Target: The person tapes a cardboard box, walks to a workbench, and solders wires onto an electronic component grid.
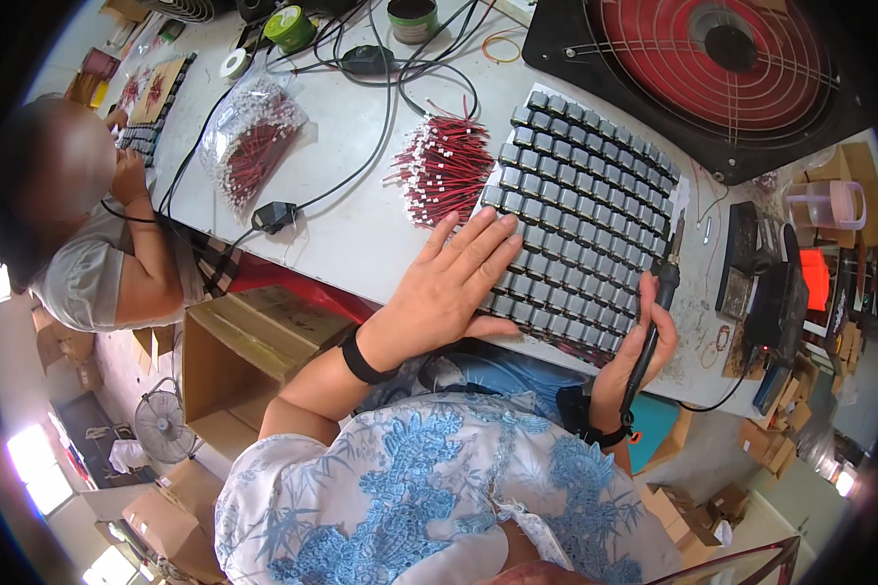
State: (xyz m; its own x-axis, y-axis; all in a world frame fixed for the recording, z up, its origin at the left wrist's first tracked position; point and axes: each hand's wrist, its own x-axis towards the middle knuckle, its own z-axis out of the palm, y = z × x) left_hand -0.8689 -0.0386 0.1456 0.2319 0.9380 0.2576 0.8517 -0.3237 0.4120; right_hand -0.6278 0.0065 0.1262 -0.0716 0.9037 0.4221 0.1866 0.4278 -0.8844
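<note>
Black soldering iron [654, 331] is standing near-upright in the clenched right hand [644, 356], tip pointing far, just right of the component grid [585, 214] where the left hand [449, 283] is lying flat, fingers spread.

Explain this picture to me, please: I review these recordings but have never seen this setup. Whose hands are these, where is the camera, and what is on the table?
The camera sits on a person's head and looks down, so the rim bends. Both hands are that person's own. The left hand lies flat on a tray of small dark square parts on the white table. The right hand holds a black soldering iron. Beside the tray lies a bundle of red wires; a bag of more wires and a red fan are farther off. A co-worker sits at left.
</note>
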